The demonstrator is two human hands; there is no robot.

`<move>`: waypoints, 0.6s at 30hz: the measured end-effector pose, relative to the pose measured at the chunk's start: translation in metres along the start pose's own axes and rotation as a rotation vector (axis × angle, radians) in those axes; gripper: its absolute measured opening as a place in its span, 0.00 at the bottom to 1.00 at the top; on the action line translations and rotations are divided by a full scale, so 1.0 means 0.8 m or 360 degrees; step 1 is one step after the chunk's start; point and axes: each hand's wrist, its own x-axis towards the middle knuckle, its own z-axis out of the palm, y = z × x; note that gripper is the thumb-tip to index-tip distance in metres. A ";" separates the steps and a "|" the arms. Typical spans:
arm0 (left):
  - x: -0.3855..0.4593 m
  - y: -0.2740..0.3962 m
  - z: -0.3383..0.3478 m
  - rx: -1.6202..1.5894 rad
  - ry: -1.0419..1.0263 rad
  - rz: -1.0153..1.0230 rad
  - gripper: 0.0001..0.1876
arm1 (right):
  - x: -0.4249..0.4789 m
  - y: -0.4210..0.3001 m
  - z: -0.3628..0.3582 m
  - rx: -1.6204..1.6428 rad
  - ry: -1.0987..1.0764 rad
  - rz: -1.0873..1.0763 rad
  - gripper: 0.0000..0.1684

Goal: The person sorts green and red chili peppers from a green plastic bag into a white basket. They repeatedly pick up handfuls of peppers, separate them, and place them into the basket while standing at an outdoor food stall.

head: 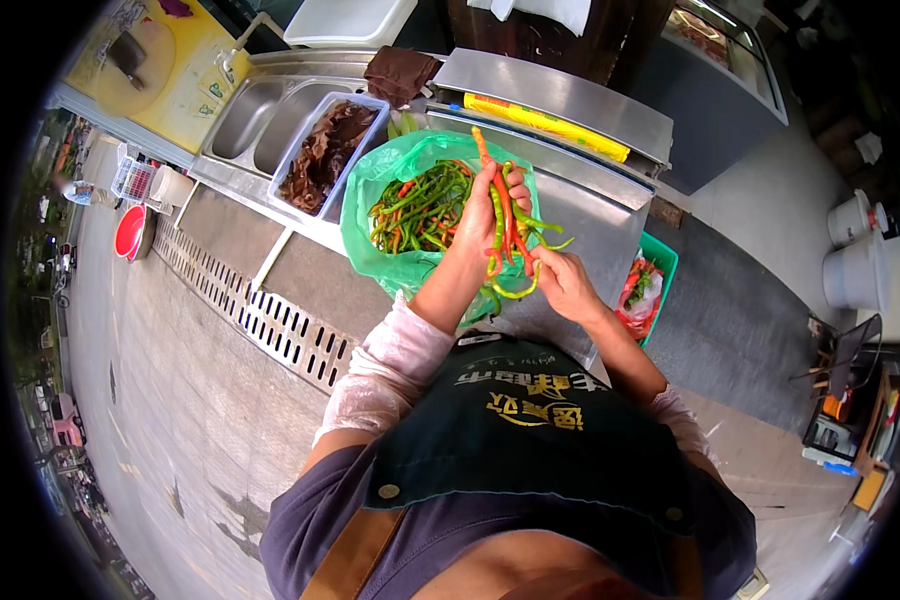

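Note:
My left hand is closed around a bunch of long red and green chili peppers, held above the right side of an opened green plastic bag. The fingers of my right hand pinch at the lower ends of the bunch, where the peppers curl and spread; which pepper they hold I cannot tell. Many thin green and red chili peppers lie heaped inside the bag. The bag rests on a stainless steel counter.
Left of the bag stands a plastic bin of dark brown leafy food beside a double sink. A brown cloth and a steel box holding a yellow roll are behind. A green crate stands right of the counter.

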 end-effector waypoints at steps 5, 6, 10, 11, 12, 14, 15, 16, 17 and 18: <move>-0.006 0.018 0.003 0.0125 0.0086 0.0000 0.13 | -0.021 -0.004 -0.013 -0.0076 -0.0200 -0.0107 0.05; -0.013 0.029 0.011 0.0218 0.0092 0.0064 0.12 | -0.029 -0.007 -0.031 -0.0086 -0.0152 0.0129 0.05; -0.058 0.061 0.051 0.0627 0.0116 0.0318 0.13 | -0.085 0.099 -0.102 -0.0454 0.0601 0.0705 0.13; -0.068 0.068 0.050 0.0727 0.0141 0.0388 0.13 | -0.103 0.139 -0.124 -0.0491 0.0584 0.0786 0.17; -0.079 0.075 0.044 0.0741 0.0130 0.0417 0.13 | -0.114 0.159 -0.136 -0.0881 0.0541 0.0713 0.18; -0.098 0.082 0.024 0.0645 0.0125 0.0457 0.12 | -0.126 0.189 -0.145 -0.1376 0.0442 0.0581 0.20; -0.106 0.083 0.017 0.0606 0.0125 0.0481 0.11 | -0.123 0.199 -0.143 -0.1616 0.0394 0.0503 0.21; -0.116 0.078 0.014 0.0554 0.0197 0.0532 0.11 | -0.103 0.176 -0.132 -0.1595 0.0487 0.0210 0.17; -0.123 0.071 0.010 0.0500 0.0267 0.0583 0.11 | -0.076 0.153 -0.118 -0.1228 0.0453 0.0267 0.16; -0.129 0.070 -0.001 0.0421 0.0230 0.0596 0.09 | -0.053 0.130 -0.099 -0.0860 0.0415 0.0344 0.14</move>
